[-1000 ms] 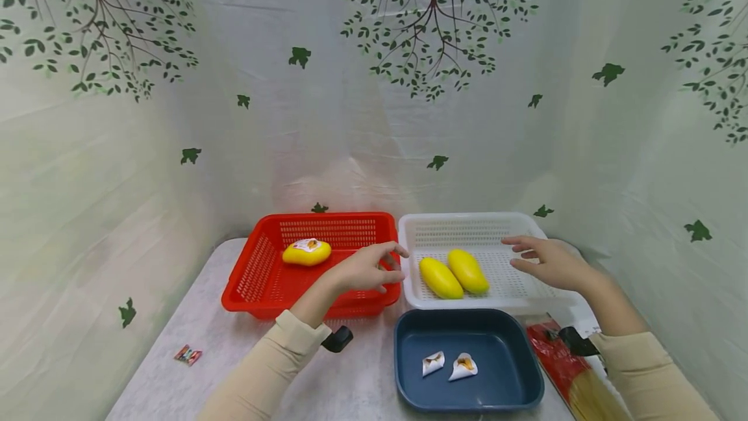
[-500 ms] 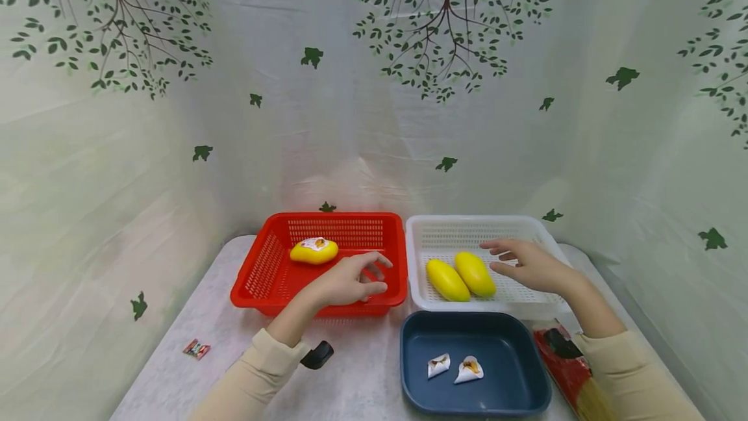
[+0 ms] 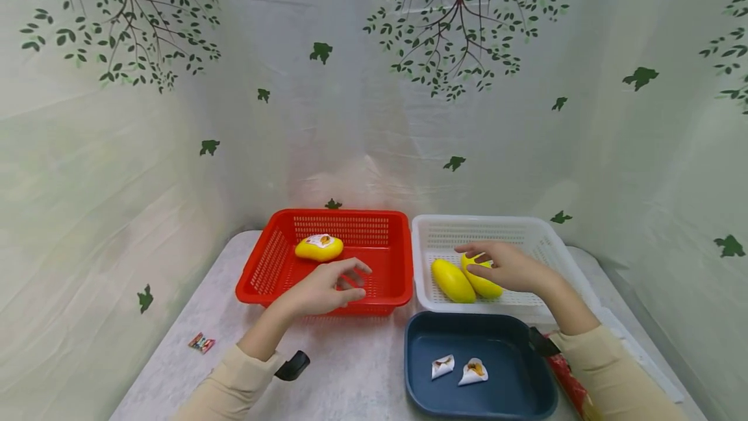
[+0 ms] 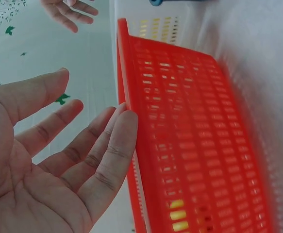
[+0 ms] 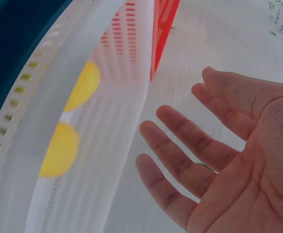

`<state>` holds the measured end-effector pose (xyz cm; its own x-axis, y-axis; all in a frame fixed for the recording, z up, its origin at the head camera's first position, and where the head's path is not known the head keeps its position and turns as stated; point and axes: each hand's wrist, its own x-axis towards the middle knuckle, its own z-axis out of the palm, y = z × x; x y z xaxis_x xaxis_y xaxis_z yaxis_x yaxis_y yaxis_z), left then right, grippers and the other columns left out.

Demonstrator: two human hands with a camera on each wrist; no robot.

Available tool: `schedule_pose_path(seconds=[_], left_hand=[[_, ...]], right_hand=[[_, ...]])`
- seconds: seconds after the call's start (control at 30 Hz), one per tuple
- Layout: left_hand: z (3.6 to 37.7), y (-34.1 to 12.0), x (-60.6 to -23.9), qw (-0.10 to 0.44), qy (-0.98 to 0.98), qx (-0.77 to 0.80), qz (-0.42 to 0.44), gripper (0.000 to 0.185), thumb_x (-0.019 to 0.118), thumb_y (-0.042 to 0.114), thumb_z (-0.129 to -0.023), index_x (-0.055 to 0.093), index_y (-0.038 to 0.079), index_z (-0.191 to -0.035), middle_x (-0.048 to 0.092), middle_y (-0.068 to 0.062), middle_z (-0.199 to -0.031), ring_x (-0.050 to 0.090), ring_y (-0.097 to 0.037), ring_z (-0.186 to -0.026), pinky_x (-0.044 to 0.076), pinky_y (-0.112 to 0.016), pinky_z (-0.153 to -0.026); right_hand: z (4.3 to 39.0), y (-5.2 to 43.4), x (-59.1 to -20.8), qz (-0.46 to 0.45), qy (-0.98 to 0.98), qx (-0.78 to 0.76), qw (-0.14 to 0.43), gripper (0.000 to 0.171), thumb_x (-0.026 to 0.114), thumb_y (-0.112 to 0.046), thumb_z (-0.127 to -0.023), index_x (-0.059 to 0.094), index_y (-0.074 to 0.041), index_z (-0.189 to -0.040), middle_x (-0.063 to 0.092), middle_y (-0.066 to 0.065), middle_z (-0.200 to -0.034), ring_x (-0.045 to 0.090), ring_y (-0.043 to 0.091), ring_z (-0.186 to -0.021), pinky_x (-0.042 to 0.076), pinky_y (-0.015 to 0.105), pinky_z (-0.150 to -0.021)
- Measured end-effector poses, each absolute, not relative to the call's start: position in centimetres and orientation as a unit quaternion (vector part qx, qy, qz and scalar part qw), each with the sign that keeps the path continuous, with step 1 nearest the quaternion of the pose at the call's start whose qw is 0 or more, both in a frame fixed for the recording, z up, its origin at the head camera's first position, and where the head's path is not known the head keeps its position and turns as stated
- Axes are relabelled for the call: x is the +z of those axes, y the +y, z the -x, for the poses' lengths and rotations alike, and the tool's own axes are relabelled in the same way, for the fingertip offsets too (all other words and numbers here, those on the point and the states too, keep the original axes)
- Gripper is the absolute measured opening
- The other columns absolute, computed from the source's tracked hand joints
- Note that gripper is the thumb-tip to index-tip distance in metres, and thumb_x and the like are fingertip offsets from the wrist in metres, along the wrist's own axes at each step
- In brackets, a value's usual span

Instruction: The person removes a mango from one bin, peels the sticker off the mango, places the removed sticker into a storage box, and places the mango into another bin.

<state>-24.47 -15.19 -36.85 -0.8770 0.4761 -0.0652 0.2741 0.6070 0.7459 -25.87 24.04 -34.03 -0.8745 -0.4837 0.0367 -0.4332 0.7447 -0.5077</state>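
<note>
Blue tray (image 3: 417,369) holds two paper scraps (image 3: 460,369); candy wrapper (image 3: 201,343) lies on the table (image 3: 350,375)

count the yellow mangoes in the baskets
3. One smooth yellow mango with a sticker lies in the red plastic basket. Two plain yellow mangoes lie side by side in the white plastic basket: one uncovered, one partly under the right hand.

Bare bench (image 3: 175,369) along its left edge save a small wrapper (image 3: 201,342), red basket (image 3: 257,271) and white basket (image 3: 543,245) side by side blocking the far edge, blue tray (image 3: 526,401) filling the near right, open strip in front of the red basket.
</note>
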Motion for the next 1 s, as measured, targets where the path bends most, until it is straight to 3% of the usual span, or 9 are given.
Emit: schedule_pose_path(seconds=[0.37,0.53,1.0], left_hand=[[23.7,-19.2,-36.4,0.111,0.887,0.400,-0.202,0.039,0.076,0.027,-0.101,0.064,0.020,-0.138,0.070,-0.002,-0.131,0.067,-0.021,-0.115,0.063,-0.032,-0.084],[23.9,-21.4,-35.5,0.091,0.905,0.382,-0.166,0.040,0.076,0.024,-0.101,0.064,0.017,-0.138,0.069,-0.006,-0.131,0.067,-0.022,-0.110,0.063,-0.032,-0.083],[29.0,-28.2,-32.9,0.024,0.955,0.287,-0.069,0.048,0.067,0.021,-0.105,0.056,0.004,-0.149,0.061,-0.031,-0.141,0.061,-0.047,-0.123,0.062,-0.054,-0.093]], right_hand=[[27.1,20.9,-34.0,0.272,0.928,-0.246,0.067,0.045,0.070,-0.028,-0.104,0.064,-0.016,-0.147,0.070,0.013,-0.142,0.070,0.033,-0.121,0.063,0.050,-0.101],[27.6,19.4,-33.8,0.285,0.921,-0.255,0.081,0.046,0.070,-0.026,-0.103,0.064,-0.017,-0.148,0.070,0.012,-0.141,0.069,0.031,-0.121,0.064,0.048,-0.100],[31.4,11.8,-32.6,0.316,0.907,-0.239,0.145,0.044,0.067,-0.019,-0.106,0.062,-0.013,-0.150,0.069,0.013,-0.140,0.067,0.031,-0.124,0.063,0.042,-0.100]])
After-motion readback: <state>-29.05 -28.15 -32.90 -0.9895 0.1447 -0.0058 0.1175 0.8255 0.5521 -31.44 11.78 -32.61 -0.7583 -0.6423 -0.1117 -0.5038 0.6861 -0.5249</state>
